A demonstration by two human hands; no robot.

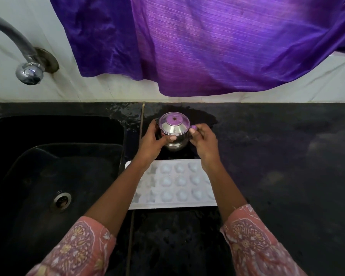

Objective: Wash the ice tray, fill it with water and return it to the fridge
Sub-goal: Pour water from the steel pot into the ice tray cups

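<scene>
While both hands close around a small steel jug standing on the counter, the left hand wraps its fingers round the jug's left side with the thumb across the front, and the right hand pinches the handle on the jug's right side. The jug carries a clear domed lid that reflects purple. Just nearer the person, passing under both wrists and apart from the fingers, one white ice tray lies flat on the counter, its moulds in three rows. The counter is dark polished stone, wet around the jug. To the left is one black sink with a single steel drain, and one chrome tap comes out of the white tiled wall above it. A purple curtain hangs over the wall behind the jug. Both forearms emerge from pink patterned sleeves.
</scene>
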